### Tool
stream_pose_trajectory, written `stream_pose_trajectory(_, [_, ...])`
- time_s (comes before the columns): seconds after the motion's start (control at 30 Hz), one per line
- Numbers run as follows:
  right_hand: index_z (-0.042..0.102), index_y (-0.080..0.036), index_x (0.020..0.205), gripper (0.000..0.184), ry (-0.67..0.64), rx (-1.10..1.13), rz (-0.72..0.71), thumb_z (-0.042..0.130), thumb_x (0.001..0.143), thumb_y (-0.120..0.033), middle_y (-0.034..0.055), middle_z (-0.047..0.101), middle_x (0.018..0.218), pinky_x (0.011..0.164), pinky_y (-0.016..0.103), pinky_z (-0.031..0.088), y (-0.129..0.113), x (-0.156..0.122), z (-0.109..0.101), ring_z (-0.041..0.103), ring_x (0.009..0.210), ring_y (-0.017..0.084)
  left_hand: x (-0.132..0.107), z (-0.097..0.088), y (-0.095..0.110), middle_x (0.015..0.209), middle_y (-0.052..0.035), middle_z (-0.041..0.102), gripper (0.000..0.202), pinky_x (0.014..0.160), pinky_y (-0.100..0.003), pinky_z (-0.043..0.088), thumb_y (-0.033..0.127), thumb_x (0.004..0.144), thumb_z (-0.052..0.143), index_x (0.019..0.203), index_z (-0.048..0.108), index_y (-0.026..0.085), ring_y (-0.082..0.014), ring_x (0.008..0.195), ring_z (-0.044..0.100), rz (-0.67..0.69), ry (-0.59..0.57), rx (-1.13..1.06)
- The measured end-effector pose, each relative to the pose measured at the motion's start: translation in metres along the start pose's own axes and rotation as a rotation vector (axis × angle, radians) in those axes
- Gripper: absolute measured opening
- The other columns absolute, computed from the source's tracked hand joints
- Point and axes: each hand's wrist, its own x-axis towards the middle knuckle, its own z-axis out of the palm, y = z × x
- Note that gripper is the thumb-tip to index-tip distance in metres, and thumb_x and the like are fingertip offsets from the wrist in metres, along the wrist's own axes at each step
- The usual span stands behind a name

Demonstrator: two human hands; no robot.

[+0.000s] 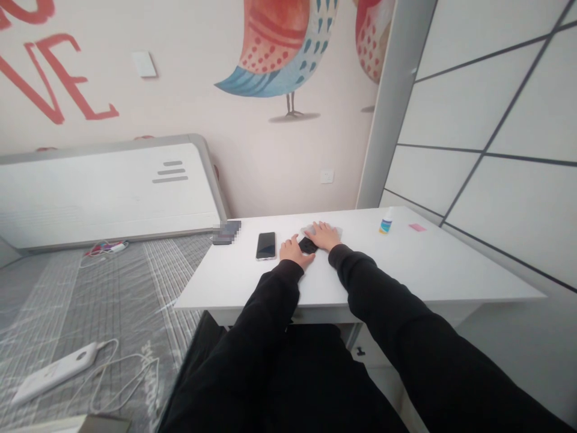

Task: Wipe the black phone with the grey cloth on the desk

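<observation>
Black sleeves (387, 307) reach past the front edge of a white desk (451, 270), bringing both hands together near the middle of the tabletop, a little left of centre. The left hand (295, 252) lies across a small black object (308, 245), its exact kind too small to tell, though whether the hand grips it cannot be seen. The right hand (323, 236) rests flat with fingers spread on a pale grey pad (336, 231), its heel just beside the black object. A smartphone (265, 245) with a dark screen lies just left of the left hand. Farther left, at the tabletop's back left corner, sits a dark blurred device (226, 232). Toward the back right corner, a small bottle with a blue label (385, 225) stands upright near a pink sticky note (417, 227). Behind the desk, a wall painted with large birds (279, 54) carries a white socket (327, 176). To the left, a white power bank (54, 373) with a white cable (130, 373) lies on a grey checked mat (112, 288), beneath a white padded headboard (108, 192).
</observation>
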Motion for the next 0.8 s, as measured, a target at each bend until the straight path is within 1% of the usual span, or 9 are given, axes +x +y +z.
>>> stream_pose_trajectory(0.13, [0.031,-0.016,0.16,0.074,0.001,-0.012,-0.031,0.023,0.104,-0.063,0.0184,0.027,0.167,0.119,0.065,0.021,0.003,0.0,0.003,0.025,0.153,0.036,-0.001,-0.001,0.0,0.135,-0.0195,0.062,0.091,0.11,-0.04,0.038,0.051,0.074,0.076,0.148,0.04,0.012,-0.0334,0.128,0.055,0.009,0.002,-0.012])
stream_pose_trajectory(0.27, [0.034,-0.019,0.159,0.066,-0.026,-0.029,-0.142,0.023,0.106,-0.057,0.014,0.026,0.169,0.12,0.067,0.015,0.01,-0.003,0.004,0.02,0.155,0.034,-0.001,-0.001,-0.001,0.133,-0.0171,0.063,0.088,0.111,-0.04,0.037,0.049,0.074,0.077,0.147,0.039,0.016,-0.032,0.127,0.056,0.022,-0.004,-0.042])
stream_pose_trajectory(0.37, [0.036,-0.022,0.159,0.06,-0.038,-0.035,-0.257,0.025,0.107,-0.051,0.01,0.027,0.169,0.123,0.064,0.01,0.015,-0.011,0.002,0.02,0.156,0.029,-0.001,-0.001,-0.002,0.133,-0.0176,0.062,0.089,0.112,-0.038,0.036,0.047,0.074,0.078,0.147,0.038,0.015,-0.0313,0.126,0.057,0.025,-0.011,-0.054])
stream_pose_trajectory(0.43, [0.037,-0.023,0.158,0.058,-0.04,-0.034,-0.326,0.026,0.108,-0.049,0.008,0.028,0.169,0.125,0.059,0.009,0.016,-0.018,-0.001,0.021,0.156,0.027,0.0,-0.001,-0.003,0.135,-0.0181,0.061,0.089,0.112,-0.038,0.035,0.044,0.074,0.08,0.147,0.038,0.015,-0.0309,0.126,0.057,0.024,-0.015,-0.06])
stream_pose_trajectory(0.6, [0.039,-0.022,0.158,0.056,-0.059,-0.023,-0.444,0.032,0.107,-0.045,0.0054,0.033,0.167,0.126,0.046,0.018,0.011,-0.032,-0.004,0.024,0.155,0.023,0.002,-0.001,-0.005,0.141,-0.017,0.059,0.093,0.113,-0.038,0.035,0.037,0.075,0.082,0.151,0.031,0.018,-0.0295,0.133,0.055,0.062,-0.026,-0.087])
stream_pose_trajectory(0.7, [0.04,-0.021,0.158,0.056,-0.078,-0.009,-0.48,0.032,0.107,-0.043,0.0051,0.035,0.166,0.126,0.044,0.019,0.005,-0.038,-0.005,0.025,0.155,0.023,0.002,-0.002,-0.005,0.143,-0.0179,0.057,0.1,0.114,-0.039,0.035,0.038,0.074,0.083,0.154,0.026,0.016,-0.0294,0.135,0.054,0.055,-0.022,-0.1])
stream_pose_trajectory(0.8, [0.039,-0.02,0.158,0.058,-0.103,0.014,-0.503,0.029,0.106,-0.043,0.0045,0.034,0.166,0.126,0.044,0.019,0.0,-0.044,-0.007,0.024,0.156,0.023,0.0,-0.005,-0.005,0.143,-0.0202,0.055,0.104,0.115,-0.037,0.037,0.041,0.073,0.083,0.155,0.026,0.012,-0.0305,0.135,0.053,0.039,-0.016,-0.111])
